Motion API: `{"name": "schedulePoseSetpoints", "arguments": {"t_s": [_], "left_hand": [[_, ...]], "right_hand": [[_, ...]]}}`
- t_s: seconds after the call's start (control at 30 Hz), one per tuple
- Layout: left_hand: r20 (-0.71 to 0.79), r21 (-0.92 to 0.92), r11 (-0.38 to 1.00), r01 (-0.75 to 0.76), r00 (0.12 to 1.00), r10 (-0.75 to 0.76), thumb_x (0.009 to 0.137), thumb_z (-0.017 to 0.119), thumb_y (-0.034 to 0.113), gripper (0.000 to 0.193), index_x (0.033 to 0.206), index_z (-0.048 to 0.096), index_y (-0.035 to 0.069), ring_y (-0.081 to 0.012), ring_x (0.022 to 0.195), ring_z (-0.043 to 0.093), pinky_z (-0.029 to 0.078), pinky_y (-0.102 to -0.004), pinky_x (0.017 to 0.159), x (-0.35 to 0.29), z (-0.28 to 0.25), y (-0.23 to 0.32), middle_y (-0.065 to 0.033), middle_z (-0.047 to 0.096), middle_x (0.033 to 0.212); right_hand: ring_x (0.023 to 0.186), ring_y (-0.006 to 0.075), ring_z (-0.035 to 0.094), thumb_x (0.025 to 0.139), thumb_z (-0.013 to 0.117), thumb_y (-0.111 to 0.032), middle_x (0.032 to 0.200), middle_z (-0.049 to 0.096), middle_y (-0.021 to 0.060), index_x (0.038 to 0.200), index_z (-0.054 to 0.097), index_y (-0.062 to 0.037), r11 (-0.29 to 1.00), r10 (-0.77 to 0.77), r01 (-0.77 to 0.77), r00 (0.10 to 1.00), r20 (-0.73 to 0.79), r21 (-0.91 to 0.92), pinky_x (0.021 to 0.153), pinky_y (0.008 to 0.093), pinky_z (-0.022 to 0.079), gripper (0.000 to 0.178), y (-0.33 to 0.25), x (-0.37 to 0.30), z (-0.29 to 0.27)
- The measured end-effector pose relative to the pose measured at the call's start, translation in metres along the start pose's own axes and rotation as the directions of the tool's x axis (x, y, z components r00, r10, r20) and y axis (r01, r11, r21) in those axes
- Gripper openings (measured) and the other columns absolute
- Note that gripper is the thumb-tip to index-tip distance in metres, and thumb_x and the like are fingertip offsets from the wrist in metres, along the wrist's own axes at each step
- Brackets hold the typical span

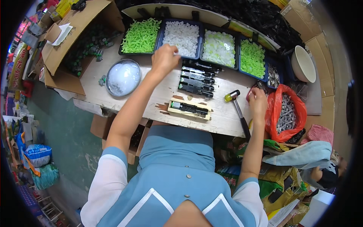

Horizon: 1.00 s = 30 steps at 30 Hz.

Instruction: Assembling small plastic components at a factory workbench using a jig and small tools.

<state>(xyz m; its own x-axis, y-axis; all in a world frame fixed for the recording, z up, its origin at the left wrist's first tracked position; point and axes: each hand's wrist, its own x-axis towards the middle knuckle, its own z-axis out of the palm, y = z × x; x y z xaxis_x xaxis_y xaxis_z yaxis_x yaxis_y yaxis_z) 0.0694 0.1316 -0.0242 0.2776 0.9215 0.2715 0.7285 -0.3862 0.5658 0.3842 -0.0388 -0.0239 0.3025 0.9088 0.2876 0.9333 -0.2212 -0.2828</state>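
Observation:
My left hand (165, 59) is at the near edge of a blue tray of small white plastic pieces (181, 34). Its fingers are curled together, and whatever they may pinch is too small to make out. Over at the right, my right hand (258, 101) has its fingertips in or at a small reddish dish (251, 93), pressed together, their contents hidden. Between my arms, a wooden block (176, 111) cradles a black part with a metallic end (191, 108). Behind it lie several black parts (196, 81) in a row. A yellow-headed hammer (239, 109) rests beside my right hand.
Trays of green strips (140, 36), pale yellow-green discs (218, 48) and green pieces (252, 58) line the back. A round metal dish (123, 77) is at left, near an open cardboard box (62, 81). A red bag (270, 117) of grey screw-like pieces stands right, below a cream bowl (303, 64).

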Motion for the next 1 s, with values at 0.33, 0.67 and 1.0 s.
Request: {"name": "schedulePoseSetpoints", "arguments": {"t_s": [0.33,0.67,1.0], "left_hand": [[0.014,0.201,0.972,-0.125,0.992,0.125,0.067,0.062,0.012,0.015,0.078,0.067,0.005,-0.0383,0.078,0.062,0.050,-0.0445,0.071,0.076,0.041,-0.003,-0.0197,0.064,0.083],[0.241,-0.690,0.657,0.304,0.952,-0.188,0.078,0.058,0.001,0.021,0.098,0.063,-0.003,-0.0079,0.054,0.050,0.040,-0.0213,0.042,0.064,-0.001,-0.018,-0.0018,0.056,0.068],[0.301,-0.929,0.202,0.311,0.950,-0.077,0.080,0.059,-0.001,0.014,0.094,0.060,-0.001,-0.0108,0.062,0.058,0.050,-0.0226,0.051,-0.045,-0.025,0.016,-0.0057,0.060,0.077]], "right_hand": [[0.078,0.0406,0.060,0.074,0.052,-0.004,0.085,0.060,0.0235,0.084,0.060,0.0017,0.934,0.130,-0.093,0.988,0.088,-0.345,0.067,0.0468,0.049,0.014,0.033,0.017,0.015],[0.082,0.0369,0.057,0.075,0.054,0.000,0.087,0.060,0.0188,0.089,0.062,-0.0028,0.996,0.088,-0.088,0.995,0.043,0.002,0.072,0.0435,0.045,0.016,0.051,0.007,0.008],[0.093,0.0287,0.053,0.077,0.059,-0.007,0.090,0.057,0.0102,0.086,0.058,-0.0077,0.983,0.090,-0.092,0.996,-0.022,-0.159,0.074,0.0460,0.038,0.009,0.043,-0.001,0.006]]}}
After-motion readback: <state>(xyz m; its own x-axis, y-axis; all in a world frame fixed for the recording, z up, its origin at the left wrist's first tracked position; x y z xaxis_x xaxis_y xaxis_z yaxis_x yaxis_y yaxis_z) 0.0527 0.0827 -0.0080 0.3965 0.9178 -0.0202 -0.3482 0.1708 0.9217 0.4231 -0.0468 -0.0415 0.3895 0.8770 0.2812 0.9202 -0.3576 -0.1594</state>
